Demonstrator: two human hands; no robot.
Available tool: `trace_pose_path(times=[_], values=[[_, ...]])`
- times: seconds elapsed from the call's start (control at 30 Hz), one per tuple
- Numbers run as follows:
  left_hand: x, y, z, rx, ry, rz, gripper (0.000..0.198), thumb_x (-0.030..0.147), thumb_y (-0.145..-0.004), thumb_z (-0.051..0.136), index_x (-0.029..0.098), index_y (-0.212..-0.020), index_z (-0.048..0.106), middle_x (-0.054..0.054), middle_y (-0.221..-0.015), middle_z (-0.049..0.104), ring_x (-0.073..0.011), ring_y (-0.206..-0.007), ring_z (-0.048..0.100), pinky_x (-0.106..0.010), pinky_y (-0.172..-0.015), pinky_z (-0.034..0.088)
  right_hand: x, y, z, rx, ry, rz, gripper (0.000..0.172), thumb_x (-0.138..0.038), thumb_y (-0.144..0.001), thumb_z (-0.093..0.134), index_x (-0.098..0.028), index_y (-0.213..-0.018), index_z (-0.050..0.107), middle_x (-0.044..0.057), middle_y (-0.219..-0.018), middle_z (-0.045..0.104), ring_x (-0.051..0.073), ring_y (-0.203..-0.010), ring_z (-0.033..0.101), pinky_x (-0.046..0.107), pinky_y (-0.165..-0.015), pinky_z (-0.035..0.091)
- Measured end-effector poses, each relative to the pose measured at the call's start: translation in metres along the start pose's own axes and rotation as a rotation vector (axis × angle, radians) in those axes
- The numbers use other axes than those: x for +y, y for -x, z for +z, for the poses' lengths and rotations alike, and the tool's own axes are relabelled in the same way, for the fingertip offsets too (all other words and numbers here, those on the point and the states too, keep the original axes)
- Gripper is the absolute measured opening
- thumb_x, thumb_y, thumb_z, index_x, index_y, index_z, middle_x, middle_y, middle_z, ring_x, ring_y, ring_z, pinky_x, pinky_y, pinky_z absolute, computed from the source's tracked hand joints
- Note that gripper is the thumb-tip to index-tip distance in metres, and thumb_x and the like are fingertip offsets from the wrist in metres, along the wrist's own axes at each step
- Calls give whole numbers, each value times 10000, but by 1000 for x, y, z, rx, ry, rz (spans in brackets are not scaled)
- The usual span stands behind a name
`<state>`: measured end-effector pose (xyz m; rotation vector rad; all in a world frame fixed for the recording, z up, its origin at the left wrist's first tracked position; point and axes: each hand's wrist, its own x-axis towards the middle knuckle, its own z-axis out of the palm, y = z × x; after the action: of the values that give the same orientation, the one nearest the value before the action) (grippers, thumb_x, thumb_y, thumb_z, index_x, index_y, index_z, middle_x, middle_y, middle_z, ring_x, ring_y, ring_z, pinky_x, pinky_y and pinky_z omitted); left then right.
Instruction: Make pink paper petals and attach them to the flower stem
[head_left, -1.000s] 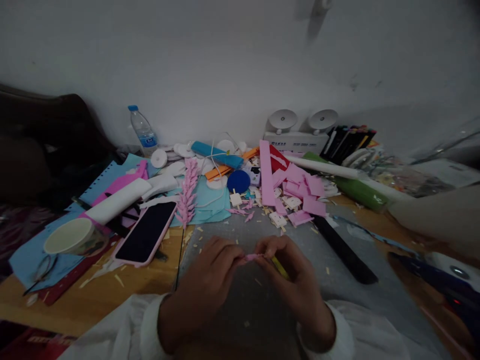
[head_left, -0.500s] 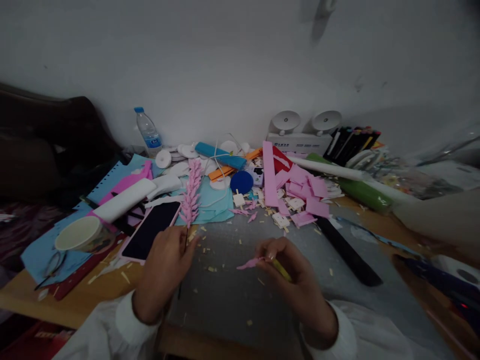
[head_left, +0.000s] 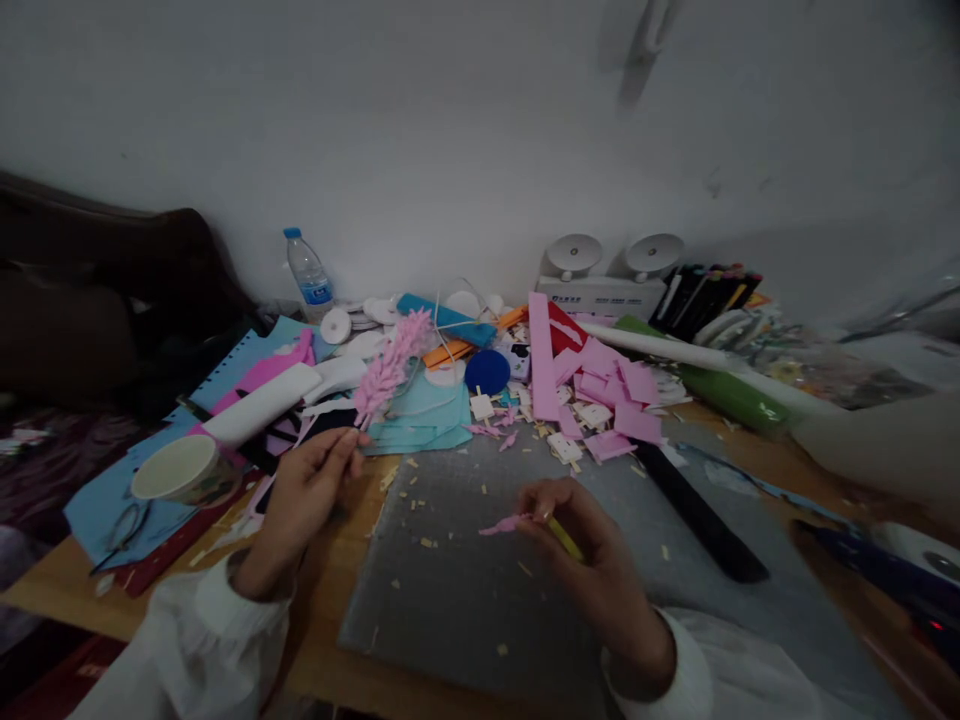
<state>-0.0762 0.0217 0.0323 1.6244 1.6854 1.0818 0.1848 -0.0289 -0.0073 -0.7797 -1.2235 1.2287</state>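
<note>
My left hand [head_left: 311,485] is closed, its thumb and fingers pinching the lower end of a pink flower spike [head_left: 391,368]. The spike carries many small pointed petals and leans to the right over the teal sheets [head_left: 431,415]. Over the grey mat [head_left: 442,590], my right hand [head_left: 589,545] pinches a small twisted pink piece [head_left: 501,525] between thumb and fingertips. A slim yellow object [head_left: 565,540] lies within the same hand; its kind is unclear. Similar pink twists [head_left: 508,441] rest at the mat's far edge.
A phone is partly hidden behind the left hand, near a paper cup [head_left: 180,470]. Pink squares [head_left: 637,422] and a black strip [head_left: 701,515] lie on the right. A water bottle [head_left: 309,275] and a white box [head_left: 600,298] stand by the wall. Yellowish scraps dot the mat.
My left hand has moved left and slightly up, and the flower spike has tilted from upright to the right. My right hand stays almost still with the pink piece.
</note>
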Motion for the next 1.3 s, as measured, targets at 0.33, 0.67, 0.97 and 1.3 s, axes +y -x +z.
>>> trace_pose_path(times=[0.33, 0.67, 0.97, 1.3], values=[[39, 31, 24, -184, 812, -64, 214, 375, -893, 559, 169, -836, 574, 77, -522, 325, -58, -460, 259, -159, -441, 241, 0, -1, -1, 4, 24, -30, 151, -164, -843, 647, -239, -810, 519, -39, -839, 579, 75, -784, 573, 149, -711, 456], [41, 40, 87, -537, 712, -202, 272, 423, -916, 467, 167, -871, 546, 101, -488, 288, -67, -420, 195, -196, -407, 157, -12, -7, -10, 87, 83, -101, 164, -125, -844, 638, -240, -833, 521, -17, -856, 574, 108, -805, 579, 199, -724, 476], [37, 48, 89, -679, 436, -90, 244, 353, -946, 359, 182, -833, 492, 80, -511, 370, -91, -456, 311, -228, -471, 260, -17, -4, -11, 61, 204, -45, 173, -102, -864, 603, -249, -857, 511, -16, -882, 562, 108, -833, 566, 195, -749, 460], [36, 51, 86, -788, 576, -118, 183, 309, -939, 385, 178, -857, 482, 64, -543, 416, -85, -484, 355, -217, -484, 286, -23, -5, -13, 31, 427, -52, 126, -143, -861, 609, -241, -850, 530, 16, -863, 584, 158, -810, 586, 250, -700, 488]])
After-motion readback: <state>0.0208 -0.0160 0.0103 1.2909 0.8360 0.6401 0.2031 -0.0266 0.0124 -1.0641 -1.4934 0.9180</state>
